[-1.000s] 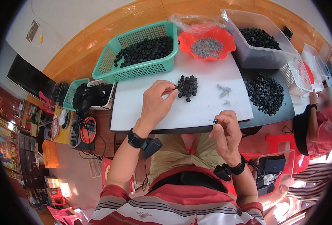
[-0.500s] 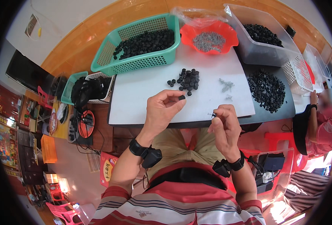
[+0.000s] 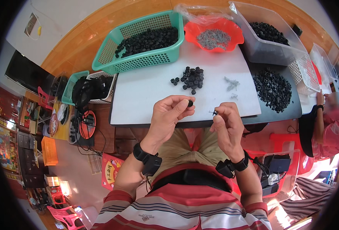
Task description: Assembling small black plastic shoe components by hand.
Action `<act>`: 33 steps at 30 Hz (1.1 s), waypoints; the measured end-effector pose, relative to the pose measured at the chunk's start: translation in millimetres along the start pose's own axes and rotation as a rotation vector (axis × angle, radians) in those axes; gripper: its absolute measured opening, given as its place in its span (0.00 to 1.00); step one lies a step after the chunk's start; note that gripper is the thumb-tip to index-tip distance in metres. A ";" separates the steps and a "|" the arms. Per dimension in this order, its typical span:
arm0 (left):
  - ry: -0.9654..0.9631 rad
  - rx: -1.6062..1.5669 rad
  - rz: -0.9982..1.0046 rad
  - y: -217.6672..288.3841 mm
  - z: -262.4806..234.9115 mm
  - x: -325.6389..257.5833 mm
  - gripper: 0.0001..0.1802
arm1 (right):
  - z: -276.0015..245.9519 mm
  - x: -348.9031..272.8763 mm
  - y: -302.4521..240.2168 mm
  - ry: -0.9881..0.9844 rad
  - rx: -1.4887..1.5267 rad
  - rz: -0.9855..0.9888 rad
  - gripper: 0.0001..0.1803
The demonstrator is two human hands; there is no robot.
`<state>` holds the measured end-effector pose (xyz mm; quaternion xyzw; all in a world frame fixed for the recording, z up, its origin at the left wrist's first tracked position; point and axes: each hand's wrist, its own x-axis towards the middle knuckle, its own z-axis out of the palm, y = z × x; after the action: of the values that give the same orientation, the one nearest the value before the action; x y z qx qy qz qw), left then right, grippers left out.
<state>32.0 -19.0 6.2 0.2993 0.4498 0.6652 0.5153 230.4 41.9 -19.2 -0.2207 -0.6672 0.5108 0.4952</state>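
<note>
My left hand [image 3: 166, 115] pinches a small round black knob [image 3: 190, 103] between thumb and fingertips, over the near part of the white board [image 3: 138, 111]. To its right, my right hand [image 3: 230, 124] grips a small black clip with a screw [image 3: 215, 112], the thin metal shank pointing left towards the knob. A gap separates the two parts. Beyond my hands lies a pile of black knobs [image 3: 192, 78], with several loose ones at its edges. A few silver screws [image 3: 232, 84] lie right of that pile.
Behind the board stand a green basket [image 3: 146, 59] of black parts, a red dish [image 3: 236, 36] of screws and a clear bin [image 3: 261, 55]. Small black parts [image 3: 272, 90] are heaped at the right. Another person's hand [image 3: 320, 99] is at the far right.
My left hand has shifted slightly right and nearer me, and the knob has turned in its fingers. The right hand has moved a little left with the clip and screw.
</note>
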 end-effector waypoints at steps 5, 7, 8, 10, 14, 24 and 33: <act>-0.005 -0.148 -0.059 -7.7 -4.2 -4.0 0.09 | 4.9 2.4 1.5 -0.001 -0.038 -0.023 0.10; 0.004 -0.170 -0.076 -7.1 -1.8 -5.0 0.09 | 6.5 3.0 4.7 0.007 -0.139 -0.079 0.10; 0.012 -0.192 -0.089 -7.1 -0.9 -5.5 0.09 | 7.7 3.0 4.9 0.009 -0.140 -0.076 0.10; 0.009 -0.216 -0.100 -8.4 -0.8 -7.5 0.09 | 11.0 4.0 5.0 0.009 -0.174 -0.109 0.11; -0.018 -0.281 -0.127 -10.8 -0.3 -10.5 0.10 | 14.9 8.9 1.4 -0.002 -0.213 -0.151 0.12; -0.069 -0.322 -0.156 -12.3 6.4 -13.8 0.10 | 14.8 10.0 -4.5 -0.063 -0.387 -0.188 0.12; -0.063 -0.305 -0.167 -12.1 11.7 -15.9 0.11 | 16.3 10.1 -5.0 -0.054 -0.444 -0.191 0.13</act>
<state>51.7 -30.0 1.1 0.2001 0.3505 0.6709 0.6221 212.8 40.5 -10.1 -0.2463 -0.7940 0.3079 0.4627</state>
